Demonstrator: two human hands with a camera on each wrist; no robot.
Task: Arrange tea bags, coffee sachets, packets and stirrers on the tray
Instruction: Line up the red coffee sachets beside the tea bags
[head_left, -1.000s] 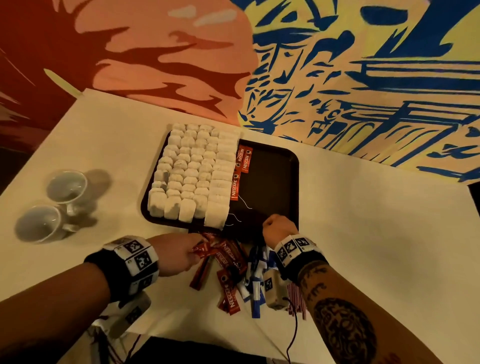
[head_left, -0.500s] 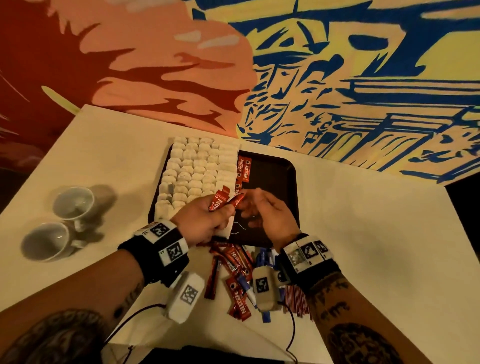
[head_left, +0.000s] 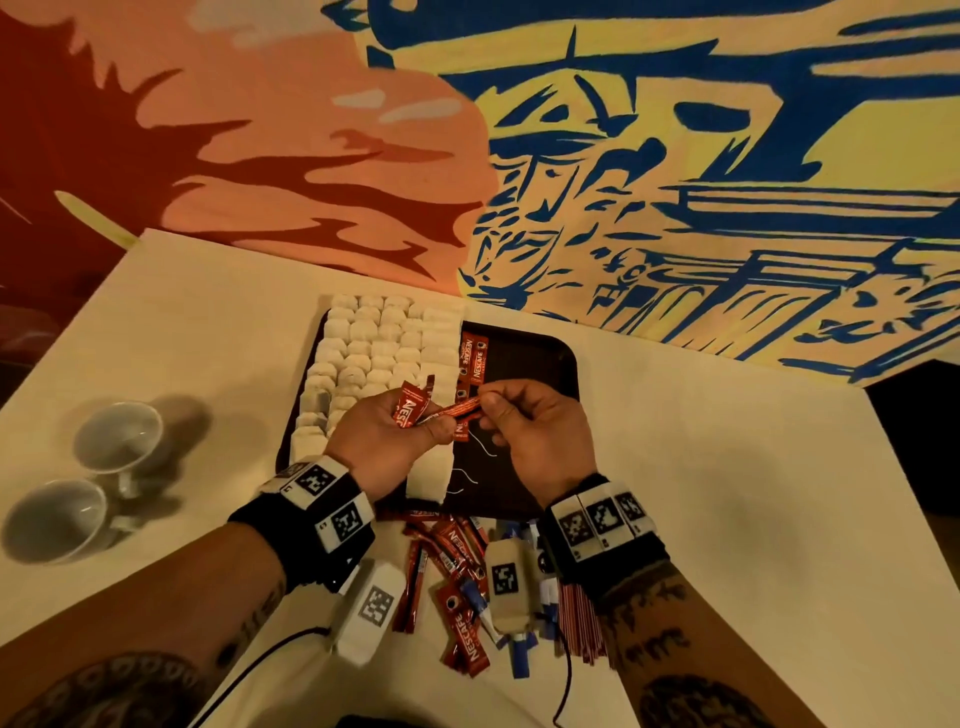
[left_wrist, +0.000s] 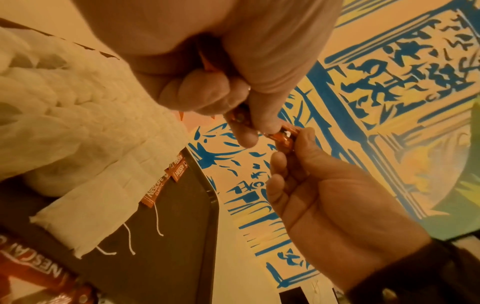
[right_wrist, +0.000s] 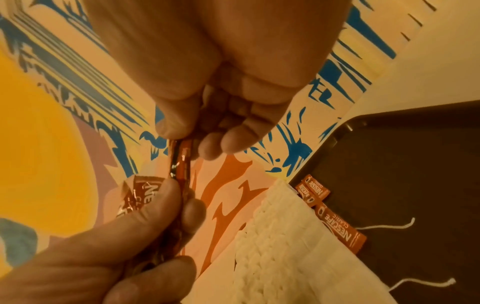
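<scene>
At frame centre, above the tray (head_left: 550, 364), the left hand (head_left: 384, 441) clutched several coffee sachets (head_left: 410, 408) while the right hand (head_left: 535, 431) pinched one sachet (head_left: 454, 410) by its end, so drawing it free could have spilled the others onto the tea bags (head_left: 384, 343).

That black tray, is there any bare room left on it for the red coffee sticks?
Yes. The tray is bare on its right half, between the placed coffee sachets and the right rim. The left half is packed with tea bags, their strings trailing near the front. The table in front is crowded with loose sachets.
</scene>
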